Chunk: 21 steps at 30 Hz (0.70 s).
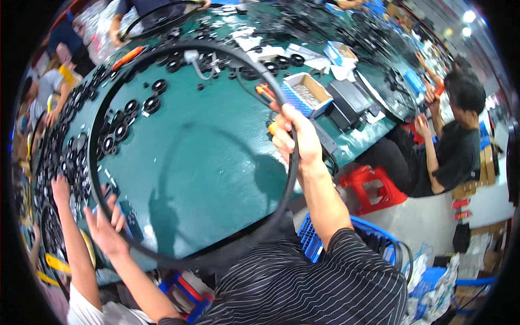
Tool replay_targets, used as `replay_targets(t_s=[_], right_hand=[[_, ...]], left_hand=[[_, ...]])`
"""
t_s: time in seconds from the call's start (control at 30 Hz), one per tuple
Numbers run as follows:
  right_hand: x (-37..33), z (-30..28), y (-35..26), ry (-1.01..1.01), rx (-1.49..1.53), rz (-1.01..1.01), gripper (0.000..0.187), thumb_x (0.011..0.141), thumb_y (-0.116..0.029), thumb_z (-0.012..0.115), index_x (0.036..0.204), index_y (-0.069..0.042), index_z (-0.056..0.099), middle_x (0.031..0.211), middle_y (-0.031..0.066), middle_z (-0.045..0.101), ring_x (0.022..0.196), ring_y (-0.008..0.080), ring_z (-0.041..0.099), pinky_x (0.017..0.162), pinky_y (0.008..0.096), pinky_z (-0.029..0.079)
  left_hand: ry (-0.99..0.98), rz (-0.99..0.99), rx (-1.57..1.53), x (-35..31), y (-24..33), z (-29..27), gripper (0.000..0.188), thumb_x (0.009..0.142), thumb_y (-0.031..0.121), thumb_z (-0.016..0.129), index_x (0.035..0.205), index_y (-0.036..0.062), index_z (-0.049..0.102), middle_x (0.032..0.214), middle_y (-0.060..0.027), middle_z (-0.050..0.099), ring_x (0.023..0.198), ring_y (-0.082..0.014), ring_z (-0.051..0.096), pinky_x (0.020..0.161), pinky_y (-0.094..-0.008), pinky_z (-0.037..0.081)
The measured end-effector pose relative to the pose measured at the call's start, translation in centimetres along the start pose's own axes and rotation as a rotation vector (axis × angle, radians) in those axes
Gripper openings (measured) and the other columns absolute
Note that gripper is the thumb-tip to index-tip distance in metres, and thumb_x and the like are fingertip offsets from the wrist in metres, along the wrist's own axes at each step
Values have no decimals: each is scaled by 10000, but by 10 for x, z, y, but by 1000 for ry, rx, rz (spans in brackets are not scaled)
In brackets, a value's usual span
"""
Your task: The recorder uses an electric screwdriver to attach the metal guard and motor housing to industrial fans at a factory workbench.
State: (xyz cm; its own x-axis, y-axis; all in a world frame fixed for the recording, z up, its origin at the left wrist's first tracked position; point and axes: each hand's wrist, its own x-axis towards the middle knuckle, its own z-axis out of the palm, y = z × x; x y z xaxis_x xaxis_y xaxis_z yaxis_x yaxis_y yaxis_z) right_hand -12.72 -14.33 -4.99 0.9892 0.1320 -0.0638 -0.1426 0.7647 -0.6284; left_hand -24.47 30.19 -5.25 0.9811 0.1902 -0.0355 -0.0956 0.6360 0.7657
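A large thin black hoop (pixel 189 44), resembling a wheel rim, is held tilted above the green table. My right hand (pixel 300 135) is closed round its right side. Orange parts (pixel 264 91) of something I cannot make out show beside that hand, another by its fingers. At the hoop's lower left, my left hand (pixel 108 233) has its half-bent fingers on either side of the rim. A small white piece (pixel 192 56) shows at the hoop's upper edge, with a pale strip hanging near it. Small black wheels (pixel 151 104) lie on the table, seen through the hoop.
The green table (pixel 216 173) bears many black wheels along its left and far sides. A blue-white box (pixel 306 93) of small metal pieces and a black case (pixel 352 100) stand at right. A red stool (pixel 374 189) is beside a seated co-worker (pixel 455 135). Another person's hand (pixel 60 189) is at left.
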Motion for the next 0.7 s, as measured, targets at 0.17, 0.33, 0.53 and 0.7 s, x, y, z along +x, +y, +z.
replay_targets(t_s=[0.17,0.33,0.53,0.7], right_hand=[[4,20,53,247,-94,-90,337,970,-299,610,1112,4,571,696,-13,424,603,116,457,535,265,376],[-34,6,70,228,-190,132,354,1018,-322,516,1113,13,578,867,27,562,843,174,563,783,309,484],[-63,-28,75,125,-270,361,417,1013,-380,480,1187,-18,591,1023,94,684,973,254,672,809,335,535],[-79,-47,71,-18,-167,432,400,1012,-340,479,1191,3,580,1047,147,678,989,305,672,777,371,575]], left_hand=[[-121,62,-334,-25,-61,75,580,1003,413,365,1453,48,343,1258,-215,540,1081,-286,551,1002,-510,385],[-204,180,-243,-13,-42,69,674,963,395,406,1527,74,227,1274,-191,538,1133,-264,548,956,-425,448],[-241,221,-175,-30,-30,63,739,926,315,452,1549,52,154,1234,-183,565,1079,-262,583,907,-395,493],[-233,216,-142,-22,-18,58,730,919,258,473,1542,35,164,1155,-174,589,993,-234,605,830,-359,535]])
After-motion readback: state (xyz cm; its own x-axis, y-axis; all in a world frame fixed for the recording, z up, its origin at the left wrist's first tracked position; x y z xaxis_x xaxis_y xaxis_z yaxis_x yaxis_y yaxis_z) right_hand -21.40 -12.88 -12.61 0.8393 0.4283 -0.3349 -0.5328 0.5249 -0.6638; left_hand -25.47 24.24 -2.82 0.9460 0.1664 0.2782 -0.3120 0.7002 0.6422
